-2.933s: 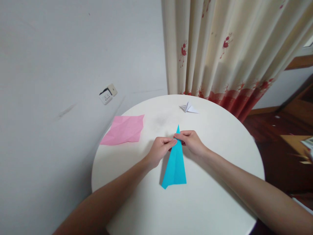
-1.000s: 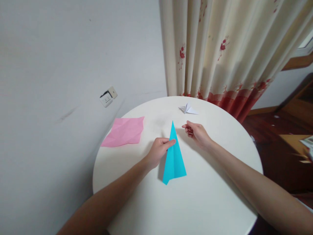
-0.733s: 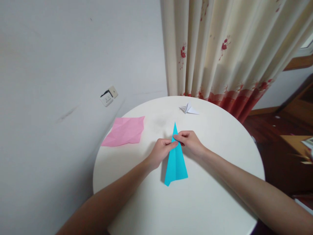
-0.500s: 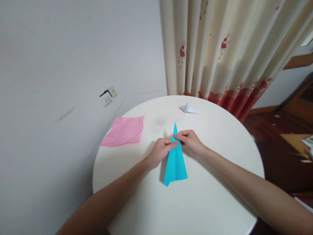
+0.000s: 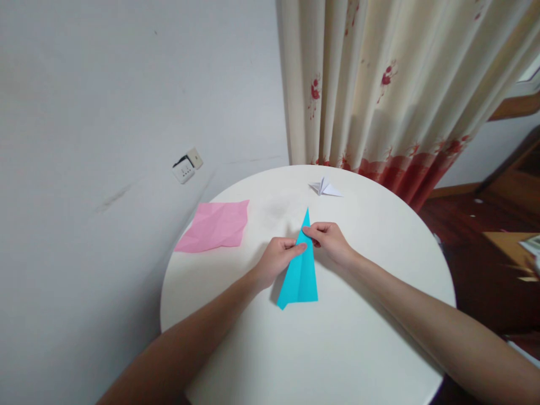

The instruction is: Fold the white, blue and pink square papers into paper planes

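Note:
A blue paper (image 5: 300, 274), folded into a long narrow triangle, lies on the round white table (image 5: 363, 349) with its tip pointing away from me. My left hand (image 5: 276, 257) pinches its left edge near the tip. My right hand (image 5: 331, 241) pinches the right edge at the same height, so the fingers of both hands nearly meet over the paper. The wide end of the triangle rests on the table toward me.
A creased pink paper sheet (image 5: 215, 226) lies at the table's left edge. A small white folded paper figure (image 5: 324, 187) sits near the far edge. A grey wall with a socket (image 5: 187, 165) is at left, a flowered curtain (image 5: 379, 84) behind.
One second ago my right hand was off the paper; it came back and pinched the tip area. Since then the blue paper has shifted slightly away from me and turned a little.

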Demonstrator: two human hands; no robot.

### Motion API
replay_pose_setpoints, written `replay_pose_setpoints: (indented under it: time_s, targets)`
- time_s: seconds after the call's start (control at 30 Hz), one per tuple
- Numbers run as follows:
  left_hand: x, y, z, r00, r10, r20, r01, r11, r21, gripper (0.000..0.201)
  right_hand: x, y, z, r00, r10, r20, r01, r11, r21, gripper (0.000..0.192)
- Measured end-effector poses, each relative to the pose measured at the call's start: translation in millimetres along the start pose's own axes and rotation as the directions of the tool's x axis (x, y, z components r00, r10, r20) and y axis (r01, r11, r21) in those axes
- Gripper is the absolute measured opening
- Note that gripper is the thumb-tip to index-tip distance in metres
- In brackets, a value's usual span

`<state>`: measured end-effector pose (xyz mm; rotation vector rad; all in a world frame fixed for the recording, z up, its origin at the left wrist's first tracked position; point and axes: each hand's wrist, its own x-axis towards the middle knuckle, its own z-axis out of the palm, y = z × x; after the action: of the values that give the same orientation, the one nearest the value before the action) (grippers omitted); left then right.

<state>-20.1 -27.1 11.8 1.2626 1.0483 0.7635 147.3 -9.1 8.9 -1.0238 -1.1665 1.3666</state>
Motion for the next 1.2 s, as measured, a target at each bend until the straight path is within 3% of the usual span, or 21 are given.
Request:
replay_pose_setpoints:
  time_s: [0.33, 0.7, 1.0, 1.2]
  targets:
    - [2.7, -2.0, 0.3, 0.995, 0.041, -0.09, -0.042, 0.999, -0.015, 0.045, 0.2, 8.0, 2.7, 0.994, 0.049, 0.098, -0.052, 0.998, 0.032, 0.041]
    - [5.3, -7.0, -1.1, 0.992, 0.047, -0.116, -0.047, 0.999, 0.009, 0.042, 2.8, 9.9, -0.9, 1.0, 0.01, 0.013, -0.01, 1.0, 0.029, 0.041]
    - [12.6, -15.6, -7.6, 0.974, 0.089, -0.207, -0.096, 0.995, -0.023, 0.04, 0.7, 14.2, 4.9, 0.998, 0.041, 0.05, -0.044, 0.998, 0.051, 0.038]
    - [12.1, -14.3, -5.4, 0.974, 0.08, -0.213, -0.089, 0.996, -0.03, 0.038, -0.4, 6.5, 3.3, 0.999, 0.025, 0.033, -0.024, 0.999, -0.024, 0.033]
